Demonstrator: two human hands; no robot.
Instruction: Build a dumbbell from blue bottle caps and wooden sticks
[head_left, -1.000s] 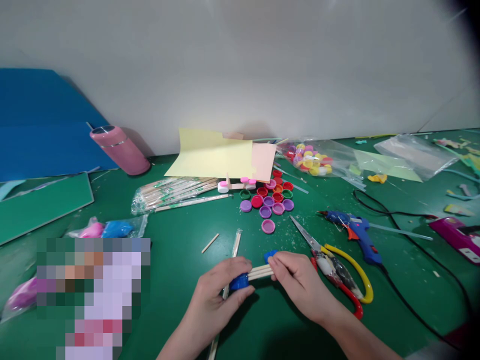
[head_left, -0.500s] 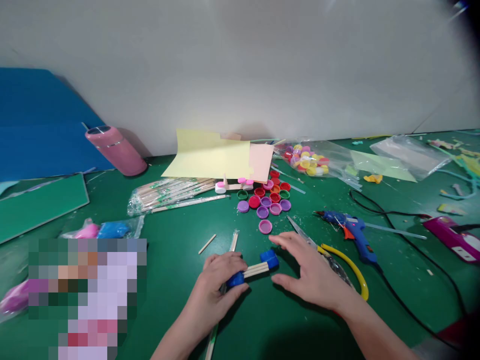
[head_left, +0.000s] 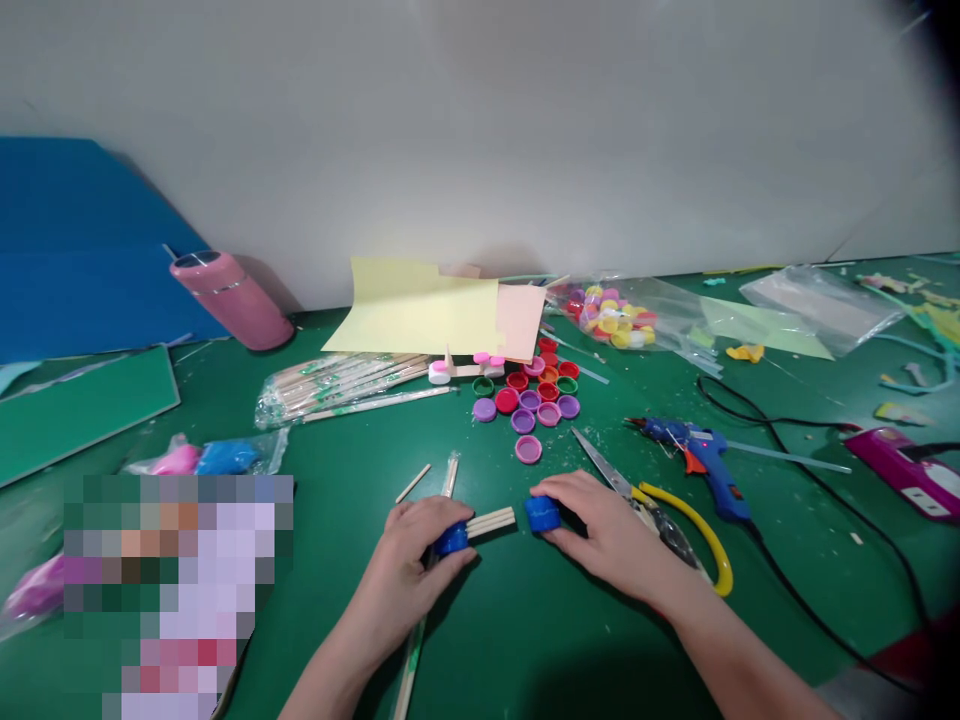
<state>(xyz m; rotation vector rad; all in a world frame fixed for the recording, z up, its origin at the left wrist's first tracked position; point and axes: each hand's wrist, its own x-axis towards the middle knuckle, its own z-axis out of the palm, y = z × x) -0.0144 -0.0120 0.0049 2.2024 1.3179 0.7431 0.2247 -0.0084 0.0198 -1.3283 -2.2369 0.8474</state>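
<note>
My left hand (head_left: pixel 416 550) pinches a blue bottle cap (head_left: pixel 451 538). Short wooden sticks (head_left: pixel 491 522) lie side by side and reach out of that cap to the right, their far ends bare. A second blue bottle cap (head_left: pixel 543 514) is between the thumb and fingers of my right hand (head_left: pixel 600 535), a small gap away from the stick ends. Under my left hand runs a long wrapped stick (head_left: pixel 409 665). A short loose stick piece (head_left: pixel 413 484) lies just beyond it. Scissors (head_left: pixel 664 520) with yellow handles lie behind my right hand, partly hidden.
Coloured bottle caps (head_left: pixel 529 450) spread ahead, beside a small stick-and-cap model (head_left: pixel 469 370). A packet of sticks (head_left: pixel 341 385) lies left of it. On the right are a blue glue gun (head_left: pixel 701 455), its cable and a purple power strip (head_left: pixel 904 470). A pink flask (head_left: pixel 232 300) stands back left.
The right-hand blue cap has come off the stick ends and is now in my right hand, whose fingers have closed on it. My left hand has shifted slightly left with the sticks.
</note>
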